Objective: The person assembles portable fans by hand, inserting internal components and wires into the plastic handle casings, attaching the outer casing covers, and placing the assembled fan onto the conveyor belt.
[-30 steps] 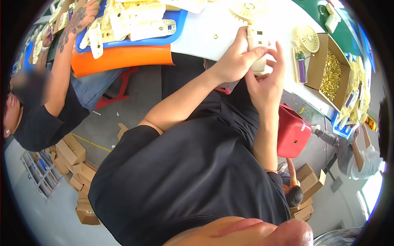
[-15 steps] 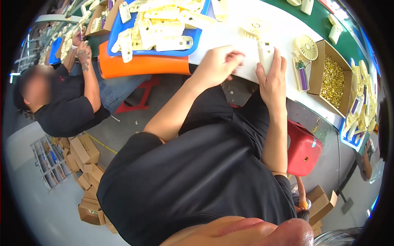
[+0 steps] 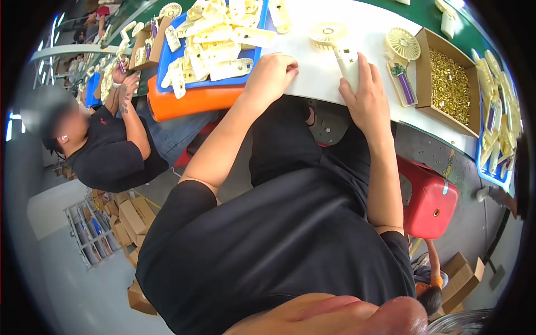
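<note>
A cream handheld fan (image 3: 328, 34) lies on the white tabletop, its round grille pointing away from me. My right hand (image 3: 365, 97) grips the fan's handle between thumb and fingers. At the table's front edge, my left hand (image 3: 272, 75) is closed with its fingers curled; whether anything is in them is hidden. Close to that hand stands a blue tray (image 3: 164, 67) heaped with cream casing pieces (image 3: 223, 47). Right of the fan lies an opened fan (image 3: 403, 44), its handle showing a purple battery (image 3: 406, 88).
A cardboard box (image 3: 423, 84) of small brass-coloured parts (image 3: 449, 84) stands at the right, beyond it another blue tray (image 3: 499, 177) of casings. An orange bin (image 3: 195, 103) is under the left tray. A co-worker (image 3: 106, 145) sits at left; a red stool (image 3: 432, 195) is at right.
My left hand has moved left, away from the fan toward the tray, and its fingers are more curled. My right hand keeps its hold on the fan. The camera view has shifted.
</note>
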{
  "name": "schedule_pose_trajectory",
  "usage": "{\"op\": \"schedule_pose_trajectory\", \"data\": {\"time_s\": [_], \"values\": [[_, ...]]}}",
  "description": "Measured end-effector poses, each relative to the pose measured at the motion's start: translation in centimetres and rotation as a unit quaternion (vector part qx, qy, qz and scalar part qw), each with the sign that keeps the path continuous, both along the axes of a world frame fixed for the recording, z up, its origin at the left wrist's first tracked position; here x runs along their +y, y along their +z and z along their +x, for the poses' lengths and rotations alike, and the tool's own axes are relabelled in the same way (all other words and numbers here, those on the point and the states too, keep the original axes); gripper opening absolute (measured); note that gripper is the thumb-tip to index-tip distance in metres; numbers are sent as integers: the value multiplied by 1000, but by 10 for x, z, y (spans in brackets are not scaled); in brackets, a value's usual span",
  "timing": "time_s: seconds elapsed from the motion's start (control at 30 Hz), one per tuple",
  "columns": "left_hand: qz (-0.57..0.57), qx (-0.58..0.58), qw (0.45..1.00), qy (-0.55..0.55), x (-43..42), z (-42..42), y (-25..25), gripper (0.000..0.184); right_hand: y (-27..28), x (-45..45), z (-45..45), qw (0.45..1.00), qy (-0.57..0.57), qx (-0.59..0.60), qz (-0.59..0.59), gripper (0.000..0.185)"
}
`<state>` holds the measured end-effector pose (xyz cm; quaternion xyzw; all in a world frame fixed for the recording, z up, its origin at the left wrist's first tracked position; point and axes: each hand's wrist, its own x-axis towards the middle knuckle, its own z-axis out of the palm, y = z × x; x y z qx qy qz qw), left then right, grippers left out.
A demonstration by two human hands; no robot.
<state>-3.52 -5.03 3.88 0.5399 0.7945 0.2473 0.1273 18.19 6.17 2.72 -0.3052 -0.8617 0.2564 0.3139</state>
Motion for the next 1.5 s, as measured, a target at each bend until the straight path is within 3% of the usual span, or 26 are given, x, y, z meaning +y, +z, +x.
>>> {"op": "schedule_pose_trajectory", "data": {"time_s": [0.07, 0.2, 0.3, 0.43, 0.57, 0.7, 0.97, 1.5], "values": [[-50, -149, 986, 56, 4, 4, 17, 11, 0, 0, -1, 1000, -10, -1, 7, 61], [-9, -380, 924, 52, 12, 11, 6, 12, -5, -1, -7, 998, -34, 18, 49, 60], [71, -525, 847, 48, 17, 19, -7, 11, -9, -2, -9, 997, -45, 30, 59, 58], [112, -618, 776, 59, 28, 31, -17, 14, -15, 1, -12, 997, -42, 41, 58, 56], [124, -560, 818, 42, 34, 28, -29, 17, -24, 4, -17, 996, -32, 37, 74, 54], [165, -598, 783, 48, 37, 23, -36, 16, -31, 4, -21, 993, -34, 29, 107, 56], [207, -654, 726, 49, 43, 20, -37, 18, -30, 1, -23, 998, -49, 10, 35, 56], [280, -608, 738, 88, 56, 37, -39, 16, -32, 4, -19, 999, -32, 7, 27, 55]]}}
